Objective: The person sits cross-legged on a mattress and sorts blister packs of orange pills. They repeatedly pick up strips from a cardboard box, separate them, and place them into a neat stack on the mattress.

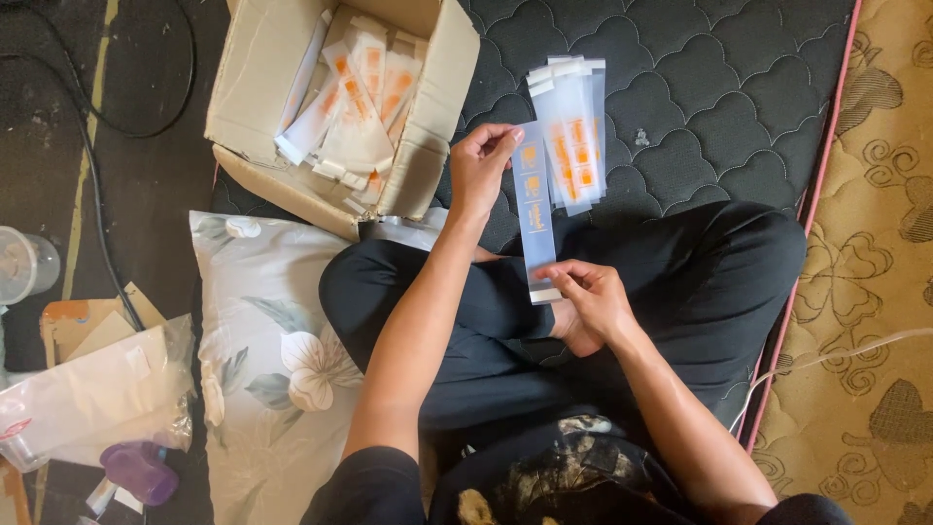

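1. A dark quilted mattress (pixel 700 87) filled the upper right of the view, and the person sat cross-legged on it in black trousers.
2. A floral pillow (pixel 262 360) lay beside the person's left knee.
3. An open cardboard box (pixel 262 87) stood above the pillow, filled with clear sleeves printed in orange.
4. A stack of finished sleeves (pixel 573 136) rested on the mattress, just beyond the knees.
5. One long clear plastic sleeve (pixel 535 209) stretched between both hands above the lap.
6. The left hand (pixel 481 170) pinched the sleeve's upper end.
7. The right hand (pixel 593 301) pinched its lower end, at the white strip.
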